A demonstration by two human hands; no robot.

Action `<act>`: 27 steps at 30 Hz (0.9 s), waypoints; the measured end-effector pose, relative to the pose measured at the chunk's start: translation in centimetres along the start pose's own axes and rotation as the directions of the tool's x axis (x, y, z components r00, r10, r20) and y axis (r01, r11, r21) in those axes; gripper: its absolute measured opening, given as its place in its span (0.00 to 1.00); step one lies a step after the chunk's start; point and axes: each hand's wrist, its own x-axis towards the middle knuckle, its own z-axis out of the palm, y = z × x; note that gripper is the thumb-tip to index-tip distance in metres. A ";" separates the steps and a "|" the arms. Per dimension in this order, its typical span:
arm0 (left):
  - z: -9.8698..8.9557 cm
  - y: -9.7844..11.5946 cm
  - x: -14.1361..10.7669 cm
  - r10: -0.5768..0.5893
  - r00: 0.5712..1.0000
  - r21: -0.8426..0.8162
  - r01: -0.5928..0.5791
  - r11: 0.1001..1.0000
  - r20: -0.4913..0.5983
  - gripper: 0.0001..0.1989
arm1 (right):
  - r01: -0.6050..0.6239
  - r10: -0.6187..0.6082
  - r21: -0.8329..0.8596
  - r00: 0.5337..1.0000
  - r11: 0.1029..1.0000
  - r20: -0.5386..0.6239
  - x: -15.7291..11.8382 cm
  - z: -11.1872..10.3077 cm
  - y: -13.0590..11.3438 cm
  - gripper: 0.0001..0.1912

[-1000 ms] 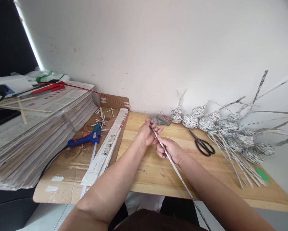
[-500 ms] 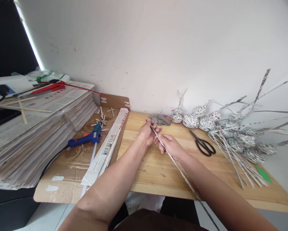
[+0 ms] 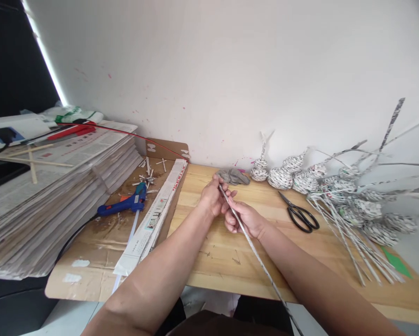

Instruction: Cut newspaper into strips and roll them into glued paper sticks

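A long thin rolled newspaper stick (image 3: 253, 246) runs from my fingers down past the table's front edge toward the bottom of the view. My left hand (image 3: 212, 197) pinches its upper end between thumb and fingers. Just below, my right hand (image 3: 243, 217) is closed around the same stick, its thumb lying along the paper. The two hands almost touch, held over the wooden table (image 3: 209, 266). Behind them a crumpled grey cloth (image 3: 235, 176) lies by the wall.
Black scissors (image 3: 300, 215) lie to the right, near loose paper sticks (image 3: 352, 247) and several woven paper gourd shapes (image 3: 282, 177). On the left are a blue glue gun (image 3: 125, 204) on cardboard (image 3: 86, 280), newspaper strips (image 3: 153, 221) and a tall newspaper stack (image 3: 79, 196).
My right hand has shifted slightly downward along the stick, and the stick's lower part has swung a little to the left. The view has moved slightly.
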 end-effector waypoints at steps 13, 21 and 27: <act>0.5 -0.6 -0.8 0.029 0.999 0.074 -0.032 0.997 0.040 0.15 | 0.031 -0.036 0.047 0.994 0.998 0.104 -0.8 -1.2 0.0 0.20; 0.3 -0.9 -0.7 0.059 0.998 0.234 -0.058 0.971 0.002 0.14 | 0.108 -0.156 -0.298 0.978 0.948 -0.142 -0.8 -1.3 0.0 0.21; 0.5 -0.8 -0.9 0.035 0.999 0.218 -0.038 0.975 0.017 0.14 | 0.020 -0.020 0.014 0.999 1.000 -0.045 -0.8 -1.3 -0.4 0.22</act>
